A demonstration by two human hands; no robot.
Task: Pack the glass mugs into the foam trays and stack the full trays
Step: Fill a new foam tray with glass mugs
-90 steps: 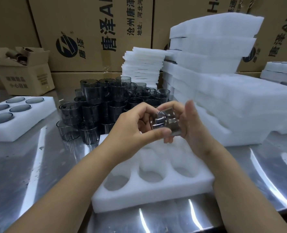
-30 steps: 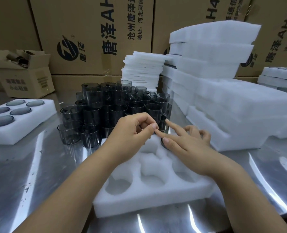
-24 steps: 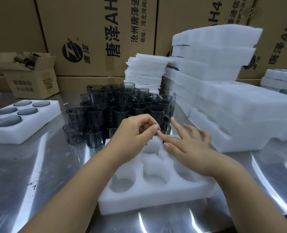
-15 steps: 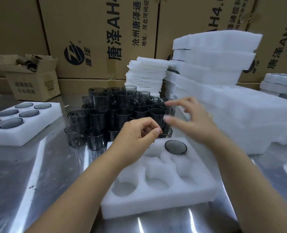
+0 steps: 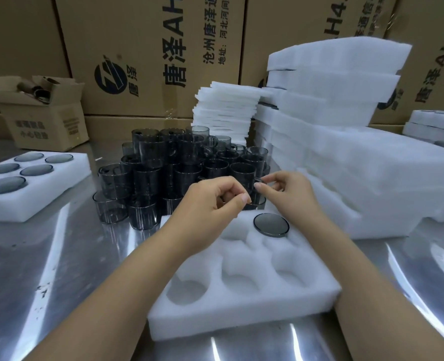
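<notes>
A white foam tray (image 5: 241,312) lies in front of me on the steel table. One smoky glass mug (image 5: 271,225) sits base-up in its far right hole; the other visible holes are empty. Behind the tray stands a stacked pile of dark glass mugs (image 5: 163,165). My right hand (image 5: 289,195) reaches to the pile's near right side and pinches the handle of a mug (image 5: 243,173) there. My left hand (image 5: 210,204) hovers over the tray's far edge with curled fingers, thumb against forefinger, and nothing visibly in it.
A foam tray (image 5: 46,201) filled with several mugs lies at the left. Tall stacks of foam trays (image 5: 345,165) crowd the right, with thin foam sheets (image 5: 226,110) behind the pile. A small open box (image 5: 46,121) and large cartons (image 5: 150,48) line the back.
Both hands set the mug into the far right hole. My right hand then lifted off it and reached to the pile, where it now pinches a mug handle. The left hand stayed curled.
</notes>
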